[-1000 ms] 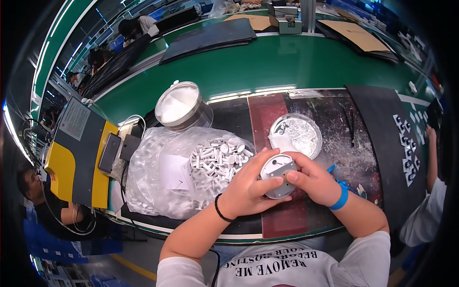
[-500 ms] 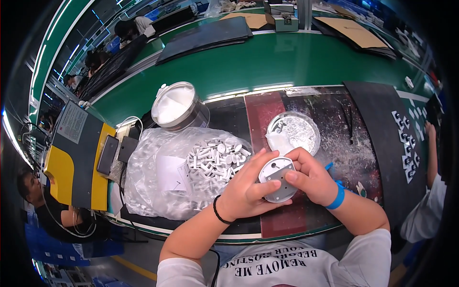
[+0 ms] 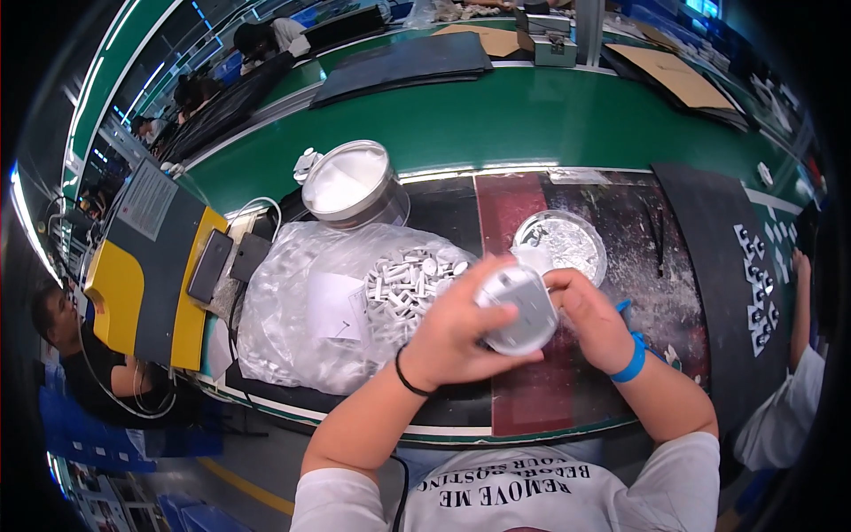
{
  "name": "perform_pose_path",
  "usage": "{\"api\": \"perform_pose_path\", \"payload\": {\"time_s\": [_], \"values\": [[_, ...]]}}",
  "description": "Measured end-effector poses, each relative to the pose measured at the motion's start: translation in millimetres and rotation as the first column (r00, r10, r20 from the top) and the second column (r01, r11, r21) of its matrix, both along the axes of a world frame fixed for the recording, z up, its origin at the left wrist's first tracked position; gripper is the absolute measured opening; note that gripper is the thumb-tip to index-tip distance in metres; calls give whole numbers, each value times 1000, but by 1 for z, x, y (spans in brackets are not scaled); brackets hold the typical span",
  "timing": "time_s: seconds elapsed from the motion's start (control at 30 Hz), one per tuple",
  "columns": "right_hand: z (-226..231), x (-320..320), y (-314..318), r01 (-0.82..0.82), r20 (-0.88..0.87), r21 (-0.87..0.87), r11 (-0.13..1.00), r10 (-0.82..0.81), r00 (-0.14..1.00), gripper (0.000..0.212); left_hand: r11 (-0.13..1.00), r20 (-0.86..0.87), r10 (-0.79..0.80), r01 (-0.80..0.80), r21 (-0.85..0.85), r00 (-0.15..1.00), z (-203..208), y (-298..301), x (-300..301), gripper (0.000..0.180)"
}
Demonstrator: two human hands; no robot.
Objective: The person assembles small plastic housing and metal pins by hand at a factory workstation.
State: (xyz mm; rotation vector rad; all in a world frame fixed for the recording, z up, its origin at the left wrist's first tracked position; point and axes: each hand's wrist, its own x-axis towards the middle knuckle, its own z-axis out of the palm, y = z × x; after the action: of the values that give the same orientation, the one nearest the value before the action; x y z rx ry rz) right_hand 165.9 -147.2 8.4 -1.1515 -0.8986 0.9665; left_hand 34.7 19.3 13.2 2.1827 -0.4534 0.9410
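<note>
Shows a round grey-white part [image 3: 519,310] grasped in the left hand [image 3: 448,332], raised above the dark red strip [image 3: 532,395] of the counter [image 3: 465,413], with thumb laid across the upturned face. Places the right hand [image 3: 596,326] just beside the part's right edge, thumb and forefinger curled close together; cannot tell from this angle whether touching the part or pinching something small. Suggests a step of in-hand work at that edge. Calls, on this reading, for a firm left-hand hold and free access for the right fingertips. Leaves the face details blurred and the underside hidden. Covers, behind the left hand, the near right of a heap of small white pieces [image 3: 403,293]. Leaves indistinct a pale piece [image 3: 532,258] at the shallow round dish [image 3: 604,253]. Cuts off a co-worker's sleeve [image 3: 780,417] toward the dark right rim.
</note>
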Motion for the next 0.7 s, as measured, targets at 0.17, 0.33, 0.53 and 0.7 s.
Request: {"api": "perform_pose_path", "payload": {"time_s": [0.17, 0.33, 0.53, 0.7], "values": [[14, -3, 18, 113, 824, 123, 986, -165, 542, 19, 915, 298, 345, -247, -320, 890, 2, 51, -6, 74], [6, -31, 58, -23, 972, 30, 999, -24, 232, 18, 895, 260, 386, -290, -339, 885, -6, 58, -5, 70], [-18, -38, 75, 45, 996, -79, 996, 80, -38, 24, 918, 214, 376, -331, -219, 901, -3, 46, -5, 69], [-6, -35, 67, -19, 989, 78, 997, -75, 127, 10, 920, 187, 378, -344, -189, 907, 3, 38, -5, 70]]}}
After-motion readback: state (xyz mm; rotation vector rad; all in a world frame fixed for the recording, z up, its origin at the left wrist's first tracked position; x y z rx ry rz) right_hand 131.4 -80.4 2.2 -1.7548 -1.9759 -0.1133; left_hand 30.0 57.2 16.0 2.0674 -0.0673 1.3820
